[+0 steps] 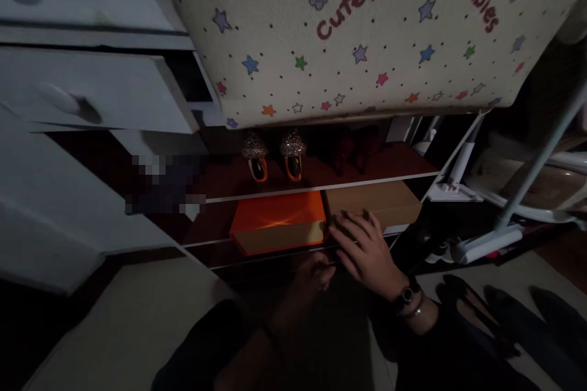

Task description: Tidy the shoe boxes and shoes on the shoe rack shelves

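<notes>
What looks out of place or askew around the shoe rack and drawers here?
The white drawer at upper left hangs open and slanted. On the lower shelf, the orange box sits slightly skewed beside the brown box, where the right hand rests. The left hand is below, in shadow. Nothing looks spilled or damaged.

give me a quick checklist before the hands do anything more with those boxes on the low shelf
1. Right hand on the brown box: ok, fingers spread flat over its front edge.
2. Left hand placed: cannot tell, it is in shadow below the shelf edge.
3. Orange box free of hands: ok, it sits beside the brown box, untouched.
4. Glittery shoes on the shelf above out of the way: ok.
5. Lighting: not ok, the lower area is very dark.
</notes>
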`<action>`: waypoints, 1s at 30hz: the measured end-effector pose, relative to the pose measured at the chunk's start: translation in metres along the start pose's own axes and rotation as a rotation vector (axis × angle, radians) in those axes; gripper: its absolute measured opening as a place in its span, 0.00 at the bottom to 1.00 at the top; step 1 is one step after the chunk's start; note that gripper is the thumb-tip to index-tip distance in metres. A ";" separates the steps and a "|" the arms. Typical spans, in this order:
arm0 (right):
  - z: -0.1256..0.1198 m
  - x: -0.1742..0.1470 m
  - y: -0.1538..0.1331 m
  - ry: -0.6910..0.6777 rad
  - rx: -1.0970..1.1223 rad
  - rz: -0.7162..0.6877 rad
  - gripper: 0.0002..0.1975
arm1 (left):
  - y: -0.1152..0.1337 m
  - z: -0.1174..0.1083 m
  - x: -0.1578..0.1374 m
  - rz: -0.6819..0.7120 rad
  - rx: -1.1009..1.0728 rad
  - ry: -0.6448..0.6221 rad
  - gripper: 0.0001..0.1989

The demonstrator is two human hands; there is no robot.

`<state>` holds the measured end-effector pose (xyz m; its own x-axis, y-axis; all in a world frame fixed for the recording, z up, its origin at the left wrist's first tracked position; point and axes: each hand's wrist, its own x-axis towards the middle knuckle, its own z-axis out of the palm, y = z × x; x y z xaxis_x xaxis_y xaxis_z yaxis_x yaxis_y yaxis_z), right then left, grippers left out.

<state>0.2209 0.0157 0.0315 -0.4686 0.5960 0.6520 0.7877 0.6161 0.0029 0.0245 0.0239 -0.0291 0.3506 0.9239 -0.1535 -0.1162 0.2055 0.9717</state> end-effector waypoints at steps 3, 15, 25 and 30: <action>0.007 0.013 0.008 -0.135 -0.131 -0.051 0.31 | -0.003 0.008 0.009 -0.055 -0.137 0.032 0.19; -0.017 -0.037 0.041 0.188 -0.270 0.195 0.25 | 0.018 -0.024 -0.019 -0.092 -0.167 0.079 0.16; -0.056 0.125 0.039 -0.074 -0.317 0.047 0.32 | 0.024 -0.034 -0.026 -0.056 -0.153 0.066 0.18; -0.057 0.115 0.087 -0.011 -0.441 0.490 0.35 | 0.027 -0.036 -0.034 -0.043 -0.176 0.034 0.20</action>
<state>0.2587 0.1087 0.1501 -0.0167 0.7605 0.6491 0.9998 0.0047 0.0202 -0.0241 0.0092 -0.0044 0.3276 0.9227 -0.2031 -0.2635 0.2957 0.9182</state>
